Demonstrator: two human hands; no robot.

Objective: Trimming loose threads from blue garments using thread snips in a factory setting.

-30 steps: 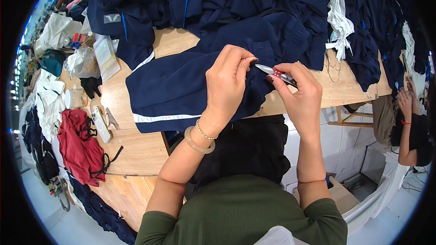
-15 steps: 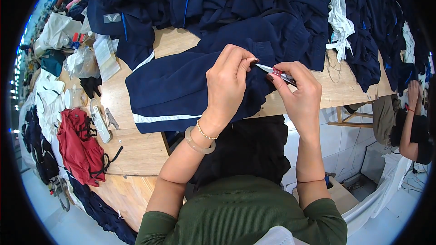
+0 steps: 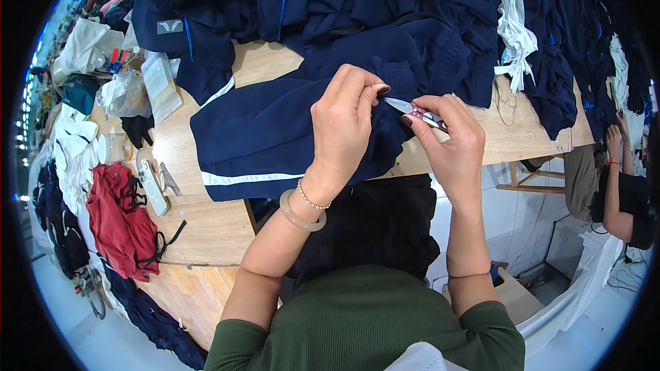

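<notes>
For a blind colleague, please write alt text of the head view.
Two hands work on a navy garment on a wooden table: the left hand pinches the fabric, the right hand holds small snips to it. More navy clothes are piled behind.

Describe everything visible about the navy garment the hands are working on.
The navy garment is dark blue fabric that looks like soft knit, with a white stripe along its near edge. It lies spread flat on the wooden table, its far end running into the heap of similar dark clothes. The left hand pinches a raised fold at its upper right part, and the right hand holds small metal snips pointed at that fold.
</notes>
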